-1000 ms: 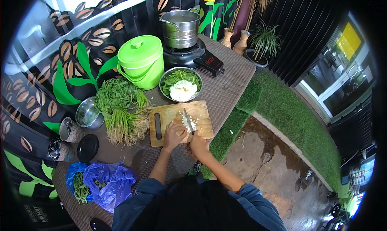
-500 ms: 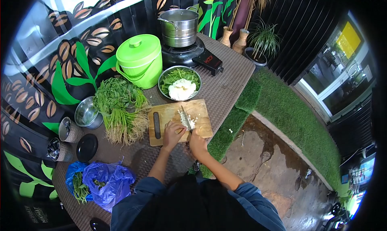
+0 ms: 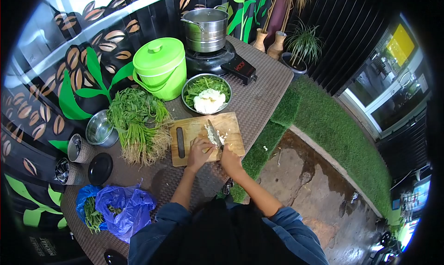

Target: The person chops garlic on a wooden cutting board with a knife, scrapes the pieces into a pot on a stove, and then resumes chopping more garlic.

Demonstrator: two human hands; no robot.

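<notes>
A knife (image 3: 215, 133) lies with its blade over chopped white bits (image 3: 222, 138) on a wooden cutting board (image 3: 192, 126). My right hand (image 3: 230, 159) is closed round its handle at the board's near right edge. Left of the blade, my left hand (image 3: 200, 153) has its fingers pinched together on the board, and what they hold is too small to make out. Just beyond the board stands a metal bowl (image 3: 183, 100) with green leaves (image 3: 203, 86) and a white mass (image 3: 209, 101).
Left of the board lies a bunch of greens (image 3: 138, 121), with a metal bowl (image 3: 101, 130) beside it. A lidded green bucket (image 3: 159, 68) and a pot (image 3: 206, 31) on a stove (image 3: 208, 63) stand behind. Blue plastic bags (image 3: 127, 212) lie at the near left.
My right hand and the knife handle have shifted very slightly to the right. My left hand is in nearly the same place.
</notes>
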